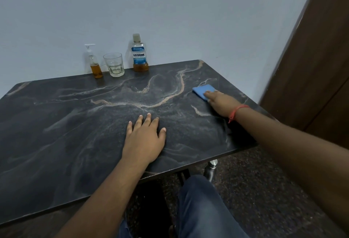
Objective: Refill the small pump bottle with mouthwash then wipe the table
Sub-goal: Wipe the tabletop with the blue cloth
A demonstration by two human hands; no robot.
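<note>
head view, listerine cool mint btl (139,53), l hand (144,139) flat open, r hand (221,103) pressing blue cloth (203,89)

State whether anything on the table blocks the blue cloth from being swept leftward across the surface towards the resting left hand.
Nothing visible lies between the blue cloth, under the right hand, and the left hand: that stretch of table is bare. The pump bottle, glass and mouthwash bottle stand along the back edge, out of that path.
</note>
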